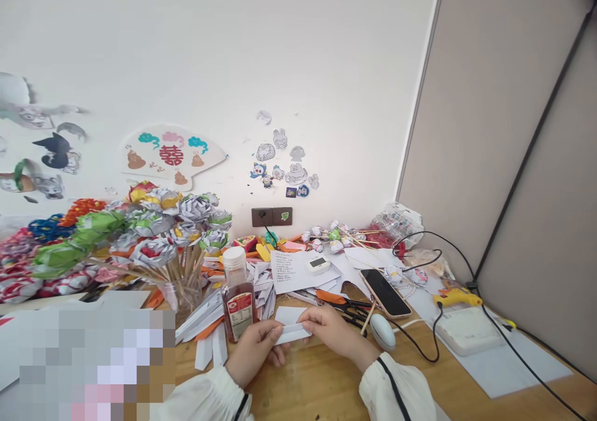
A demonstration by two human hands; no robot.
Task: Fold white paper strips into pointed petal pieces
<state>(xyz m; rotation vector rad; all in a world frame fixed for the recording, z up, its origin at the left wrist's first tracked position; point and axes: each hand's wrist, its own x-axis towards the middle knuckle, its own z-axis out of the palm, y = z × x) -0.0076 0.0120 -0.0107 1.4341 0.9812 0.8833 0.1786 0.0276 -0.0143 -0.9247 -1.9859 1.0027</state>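
Between my two hands, above the front of the wooden table, is a small piece of white paper with a folded strip along its near edge. My left hand pinches the left end of that fold between thumb and fingers. At the other end, my right hand grips the paper, its thumb on the fold. A bottle with a white cap and red label stands just left of the paper. Behind my right hand lie black-handled scissors. A pale oval mouse sits to the right of that hand.
Folded paper strips pile up behind the bottle, beside paper flowers on sticks. A phone, a small white timer and a written sheet lie further back. A yellow glue gun with a looping black cord rests at right.
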